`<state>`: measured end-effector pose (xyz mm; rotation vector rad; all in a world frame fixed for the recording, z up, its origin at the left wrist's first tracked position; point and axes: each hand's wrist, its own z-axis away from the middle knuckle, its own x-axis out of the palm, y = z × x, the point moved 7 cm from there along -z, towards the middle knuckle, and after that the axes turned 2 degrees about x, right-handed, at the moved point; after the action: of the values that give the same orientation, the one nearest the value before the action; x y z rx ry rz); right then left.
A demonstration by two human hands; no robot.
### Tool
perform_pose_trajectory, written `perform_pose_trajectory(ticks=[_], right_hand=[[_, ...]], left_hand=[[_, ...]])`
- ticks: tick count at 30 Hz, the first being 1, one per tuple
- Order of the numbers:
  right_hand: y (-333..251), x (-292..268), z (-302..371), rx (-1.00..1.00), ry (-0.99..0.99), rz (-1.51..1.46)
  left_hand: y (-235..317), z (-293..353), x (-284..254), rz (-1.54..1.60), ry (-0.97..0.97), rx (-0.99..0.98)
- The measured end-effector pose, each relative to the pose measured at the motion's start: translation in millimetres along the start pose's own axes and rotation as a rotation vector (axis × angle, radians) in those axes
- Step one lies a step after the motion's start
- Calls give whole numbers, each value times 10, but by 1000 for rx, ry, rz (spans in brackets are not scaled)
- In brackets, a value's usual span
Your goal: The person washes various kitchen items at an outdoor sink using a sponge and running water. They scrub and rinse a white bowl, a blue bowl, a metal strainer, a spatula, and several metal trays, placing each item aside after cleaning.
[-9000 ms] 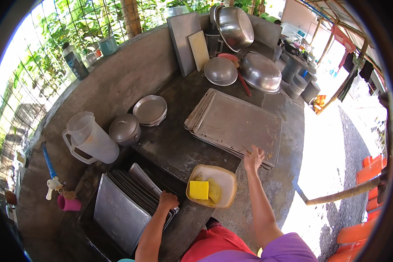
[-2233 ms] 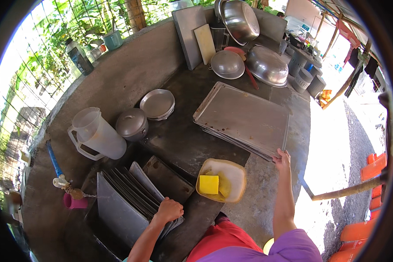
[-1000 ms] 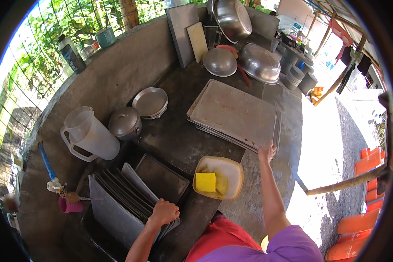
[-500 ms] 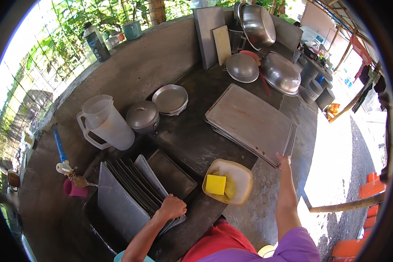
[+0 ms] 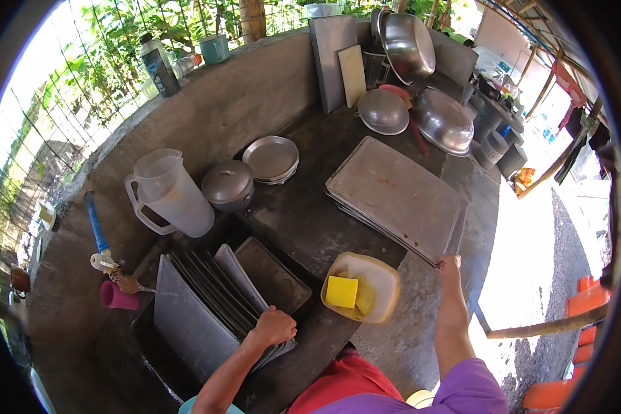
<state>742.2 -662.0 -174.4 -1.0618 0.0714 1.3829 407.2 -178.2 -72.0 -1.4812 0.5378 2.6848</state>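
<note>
My left hand point(image 5: 274, 326) is closed on the top edge of a baking tray point(image 5: 245, 279) in the sink. Several more metal trays point(image 5: 196, 321) lean upright beside it, and a flatter dark tray point(image 5: 272, 276) lies to their right. With closed fingers, my right hand point(image 5: 450, 263) grips the near right corner of a stack of flat baking trays point(image 5: 400, 193) on the counter. Between my arms stands a pale plastic tub point(image 5: 383, 286) with a yellow sponge point(image 5: 341, 292). Water runs from the tap point(image 5: 110, 269) toward the leaning trays.
A translucent pitcher point(image 5: 176, 196), a lidded pot point(image 5: 228, 185) and stacked metal plates point(image 5: 272, 159) stand along the wall. Farther back are a wok-like bowl point(image 5: 383, 112), large basins point(image 5: 443, 121) and a cutting board point(image 5: 352, 76). A pink cup point(image 5: 119, 295) sits under the tap.
My right hand's fingers have closed more tightly around the corner of the tray stack. My left hand stays on its tray. The view has shifted slightly.
</note>
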Motion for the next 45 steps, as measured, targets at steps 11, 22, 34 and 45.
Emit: perform_pose_trajectory(ticks=[11, 22, 34, 45], right_hand=[[13, 4, 454, -431, 221, -92], [-326, 312, 878, -487, 187, 473], [45, 564, 518, 222, -259, -452], [-18, 478, 772, 240, -444, -364]], left_hand=[[18, -79, -43, -2, -25, 29], [-9, -105, 7, -25, -20, 24], [-4, -133, 1, -23, -29, 26], [-13, -127, 4, 1, -5, 21]])
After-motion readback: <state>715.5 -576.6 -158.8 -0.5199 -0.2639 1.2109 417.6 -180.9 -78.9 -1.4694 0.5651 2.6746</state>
